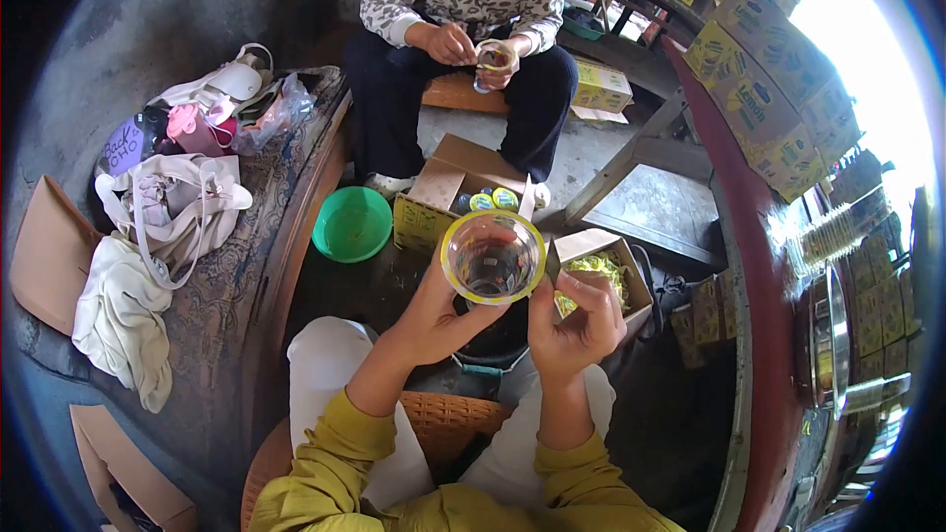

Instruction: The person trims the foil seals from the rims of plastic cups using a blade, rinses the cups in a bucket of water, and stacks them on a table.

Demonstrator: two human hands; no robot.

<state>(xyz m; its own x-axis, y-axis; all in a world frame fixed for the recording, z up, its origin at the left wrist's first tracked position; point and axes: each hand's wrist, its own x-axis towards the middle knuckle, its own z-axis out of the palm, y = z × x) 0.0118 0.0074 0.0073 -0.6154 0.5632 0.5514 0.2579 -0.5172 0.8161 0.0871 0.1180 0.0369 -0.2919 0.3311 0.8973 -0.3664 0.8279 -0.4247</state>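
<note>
So the left grip [434, 310] is closed around a clear cup [493, 271], thumb and fingers hugging the side, and the cup's mouth is turned up toward the face. The right grip [576, 320] is pinched together on a thin dark piece [553, 261] just beside the cup's rim; looks kinda like a blade, but I can't tell for sure. Progress-wise, the yellow band [450, 281] runs around most of the cup's mouth, so I'd say little or nothing is off this one, though the bit by the fingers is hard to read. To the right of the cup there's an open carton [639, 310] with a heap of yellow strips [603, 271] in it, so plenty has piled up there. Just beyond the cup sits another carton [419, 222] with a few lidded cups [493, 199] showing; no clue how many are left to do. Green basin [353, 225] is off to the cup's left, black bucket [493, 340] below it. Past all that, a co-worker [473, 0] has a similar cup [496, 61] in hand.
</note>
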